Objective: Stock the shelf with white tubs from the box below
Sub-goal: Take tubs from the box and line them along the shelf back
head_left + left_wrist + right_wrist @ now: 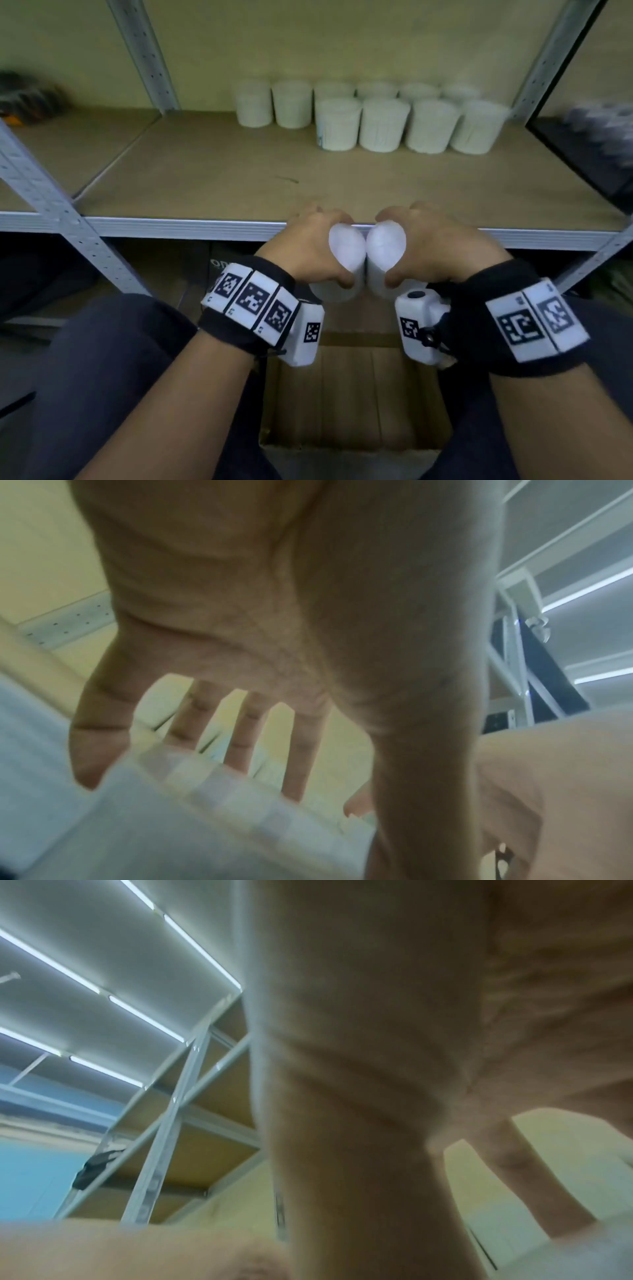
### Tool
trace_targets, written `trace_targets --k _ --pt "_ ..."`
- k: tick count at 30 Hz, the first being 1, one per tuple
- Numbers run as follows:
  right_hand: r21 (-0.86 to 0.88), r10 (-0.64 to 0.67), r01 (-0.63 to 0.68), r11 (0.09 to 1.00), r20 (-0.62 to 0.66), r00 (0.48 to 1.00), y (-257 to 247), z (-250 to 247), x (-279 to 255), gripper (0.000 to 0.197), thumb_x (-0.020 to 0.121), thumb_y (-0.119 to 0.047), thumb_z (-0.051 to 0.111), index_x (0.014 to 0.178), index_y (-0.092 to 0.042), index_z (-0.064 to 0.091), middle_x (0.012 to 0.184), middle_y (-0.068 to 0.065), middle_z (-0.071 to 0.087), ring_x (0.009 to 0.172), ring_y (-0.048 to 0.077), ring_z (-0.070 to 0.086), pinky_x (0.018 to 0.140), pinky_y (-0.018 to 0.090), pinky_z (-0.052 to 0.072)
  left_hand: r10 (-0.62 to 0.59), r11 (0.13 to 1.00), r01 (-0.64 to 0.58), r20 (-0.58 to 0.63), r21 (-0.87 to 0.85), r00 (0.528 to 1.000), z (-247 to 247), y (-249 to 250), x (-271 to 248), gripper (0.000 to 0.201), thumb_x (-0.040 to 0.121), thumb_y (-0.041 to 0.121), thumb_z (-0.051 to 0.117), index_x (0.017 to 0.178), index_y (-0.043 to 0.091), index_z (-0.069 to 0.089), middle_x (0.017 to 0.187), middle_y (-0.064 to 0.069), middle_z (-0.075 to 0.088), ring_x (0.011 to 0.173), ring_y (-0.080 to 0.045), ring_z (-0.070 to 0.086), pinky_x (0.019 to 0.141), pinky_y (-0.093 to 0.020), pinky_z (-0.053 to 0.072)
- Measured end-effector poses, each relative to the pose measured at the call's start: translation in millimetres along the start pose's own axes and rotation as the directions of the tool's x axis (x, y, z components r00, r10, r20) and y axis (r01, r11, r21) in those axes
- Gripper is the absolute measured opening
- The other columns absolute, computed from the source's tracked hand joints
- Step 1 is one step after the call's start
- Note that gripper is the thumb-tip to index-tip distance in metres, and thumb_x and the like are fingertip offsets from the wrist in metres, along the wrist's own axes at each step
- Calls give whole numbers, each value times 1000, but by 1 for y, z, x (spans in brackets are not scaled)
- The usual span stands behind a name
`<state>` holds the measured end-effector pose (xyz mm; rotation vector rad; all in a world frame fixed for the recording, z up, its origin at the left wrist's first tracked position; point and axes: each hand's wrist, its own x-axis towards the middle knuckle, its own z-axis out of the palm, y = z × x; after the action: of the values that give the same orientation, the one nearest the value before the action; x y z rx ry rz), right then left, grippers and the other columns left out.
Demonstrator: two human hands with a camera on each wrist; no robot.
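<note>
Both hands wrapped round white tubs, left hand (317, 245), right hand (442, 245), fingertips hidden, box (352, 394) partly covered.

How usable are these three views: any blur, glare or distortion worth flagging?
Head view: wide-angle bending of the shelf frame, motion blur at the edges, and the two held tubs look overexposed. Left wrist view: the left hand fills the frame, tub smeared soft. Right wrist view: the right hand is blurred; ceiling light strips glare brightly.

2 white tubs (347, 255) are held side by side, touching, above the open cardboard box (356, 407); 10 more stand upright in 2 rows at the shelf's (191, 178) back right.
</note>
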<state>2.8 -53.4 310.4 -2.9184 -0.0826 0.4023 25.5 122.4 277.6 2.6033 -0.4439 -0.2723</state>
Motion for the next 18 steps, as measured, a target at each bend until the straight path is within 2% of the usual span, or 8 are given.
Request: trace_targets --k 2,4,8,10,12,14,16,18 --pt "49 -23 27 998 -74 997 0 -15 -10 80 59 -32 82 129 -34 43 127 4 44 116 30 49 90 35 44 31 999 -33 -79 -23 996 -15 6 -5 86 53 38 84 131 38 46 126 2 42 118 -22 46 93 -33 46" --pt "144 -44 68 987 -162 986 2 -26 -17 82 61 -32 83 132 -37 42 134 -1 45 120 25 47 92 34 44 51 997 -61 -167 -55 985 -28 10 -9 82 55 38 83 129 39 48 126 5 43 117 -19 45 88 -28 41" --pt "284 -65 174 943 -354 933 6 -30 -10 74 65 -30 83 131 -33 50 135 -8 45 122 13 44 84 19 30 68 989 -109 -356 -96 932 -43 10 -8 70 58 35 82 122 36 53 123 8 47 116 -16 45 88 -25 35" --pt "339 -49 218 915 -443 895 5 -22 2 65 66 -29 83 125 -28 56 133 -5 44 119 9 44 81 10 26 39 982 -118 -453 -148 891 -42 7 -1 62 59 32 81 116 33 57 121 9 49 115 -15 48 94 -28 39" --pt "389 -17 257 885 -523 852 3 -11 17 55 68 -27 83 118 -21 62 129 -2 45 107 3 41 74 0 26 -4 973 -118 -524 -200 852 -37 2 11 53 61 32 81 110 30 60 118 8 52 115 -16 50 101 -34 40" --pt "417 25 274 867 -586 810 3 0 33 48 70 -26 82 114 -17 65 127 0 48 105 4 44 77 -10 23 -21 970 -119 -558 -212 829 -28 -5 24 46 64 32 80 106 26 62 115 6 54 112 -17 52 102 -34 40" --pt "413 48 267 871 -612 789 2 8 47 46 74 -30 79 116 -16 65 131 1 50 119 11 49 83 -6 21 -13 972 -122 -569 -199 822 -22 -10 36 39 69 32 79 103 22 64 113 4 55 111 -17 53 98 -25 38" --pt "393 44 256 883 -612 790 2 12 59 46 79 -34 75 120 -17 64 137 1 51 128 16 46 97 8 26 4 975 -133 -582 -179 813 -19 -15 45 34 73 32 77 103 20 65 114 4 56 113 -16 53 95 -19 34"
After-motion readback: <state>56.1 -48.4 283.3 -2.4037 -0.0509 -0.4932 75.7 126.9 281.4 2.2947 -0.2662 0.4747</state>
